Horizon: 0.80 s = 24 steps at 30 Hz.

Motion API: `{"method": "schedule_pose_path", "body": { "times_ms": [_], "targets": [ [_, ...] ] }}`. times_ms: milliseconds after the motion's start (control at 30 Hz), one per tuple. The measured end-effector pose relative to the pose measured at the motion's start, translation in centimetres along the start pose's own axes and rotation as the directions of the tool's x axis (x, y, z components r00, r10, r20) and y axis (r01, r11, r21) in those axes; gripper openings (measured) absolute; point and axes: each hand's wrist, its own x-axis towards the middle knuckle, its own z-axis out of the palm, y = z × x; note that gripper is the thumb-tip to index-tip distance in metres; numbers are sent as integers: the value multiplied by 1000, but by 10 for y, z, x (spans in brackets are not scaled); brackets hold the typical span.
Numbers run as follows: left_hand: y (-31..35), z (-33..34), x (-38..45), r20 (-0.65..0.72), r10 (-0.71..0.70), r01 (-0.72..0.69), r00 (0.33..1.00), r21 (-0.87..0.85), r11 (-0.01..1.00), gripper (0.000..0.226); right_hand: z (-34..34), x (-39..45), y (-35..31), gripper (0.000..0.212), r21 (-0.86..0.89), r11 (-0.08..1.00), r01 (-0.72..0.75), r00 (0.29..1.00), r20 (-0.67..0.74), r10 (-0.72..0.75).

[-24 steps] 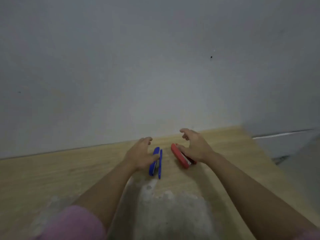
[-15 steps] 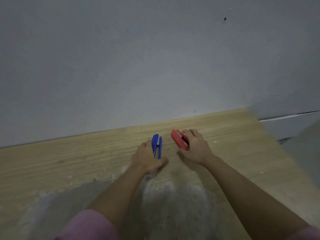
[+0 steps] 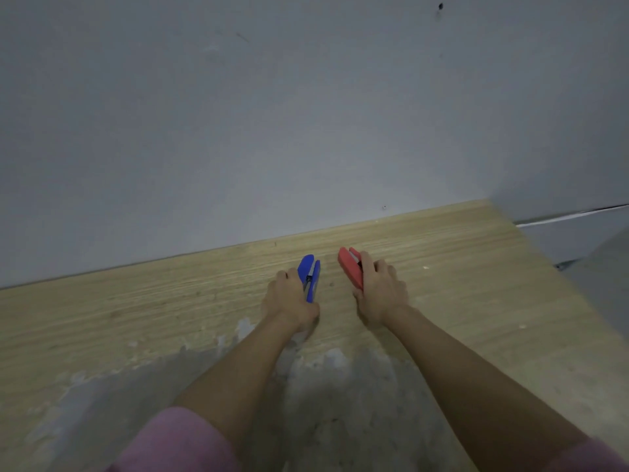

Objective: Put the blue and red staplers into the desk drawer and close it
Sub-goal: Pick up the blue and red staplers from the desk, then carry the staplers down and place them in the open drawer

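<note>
A blue stapler [image 3: 310, 274] lies on the wooden desk top [image 3: 136, 311], its nose pointing toward the wall. My left hand [image 3: 289, 299] is closed around its rear half. A red stapler [image 3: 350, 270] lies a short way to the right, also pointing away from me. My right hand [image 3: 379, 291] grips it from the right side, fingers over its top. Both staplers appear to rest on the desk. No drawer is in view.
A plain grey wall [image 3: 272, 114] rises right behind the desk. The desk's near part has a worn grey patch [image 3: 323, 386]. The desk's right edge [image 3: 558, 277] drops off to a grey floor and a white skirting strip [image 3: 571, 216].
Both hands have gone from hovering open beside the staplers to closing on them. The camera has tilted down, so the desk sits lower in view.
</note>
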Motion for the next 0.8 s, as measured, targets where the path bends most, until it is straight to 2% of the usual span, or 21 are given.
{"method": "schedule_pose_path", "body": {
  "times_ms": [100, 167, 267, 367, 433, 533, 700, 767, 800],
  "targets": [
    [1, 0, 1, -27, -66, 62, 997, -138, 989, 46, 1, -12, 0, 64, 41, 998, -44, 999, -16, 45],
    [1, 2, -5, -11, -124, 115, 992, -311, 943, 41, 3, -24, 2, 60, 103, 992, -75, 997, -23, 78],
    [2, 3, -25, 108, -166, 196, 980, -632, 750, 45, 4, -40, 7, 57, 315, 941, -124, 991, -17, 136],
    [5, 3, -59, 193, -89, 210, 977, -820, 533, 51, -5, -67, 12, 53, 653, 737, -177, 977, 29, 210],
    [10, 6, -85, 226, -50, 226, 973, -881, 416, 48, -13, -89, 19, 57, 784, 588, -198, 973, 86, 213],
    [22, 14, -126, 230, -28, 228, 973, -930, 289, 44, -29, -127, 34, 57, 875, 439, -202, 977, 152, 147],
    [55, 32, -199, 219, -8, 217, 976, -959, 181, 40, -44, -195, 72, 47, 938, 241, -250, 968, 249, 34],
    [68, 46, -231, 216, 19, 209, 976, -962, 176, 39, -48, -222, 92, 44, 947, 188, -261, 963, 269, -15],
    [73, 53, -245, 212, 32, 202, 977, -960, 192, 37, -50, -233, 101, 44, 947, 194, -258, 962, 270, -39]
  ]
}}
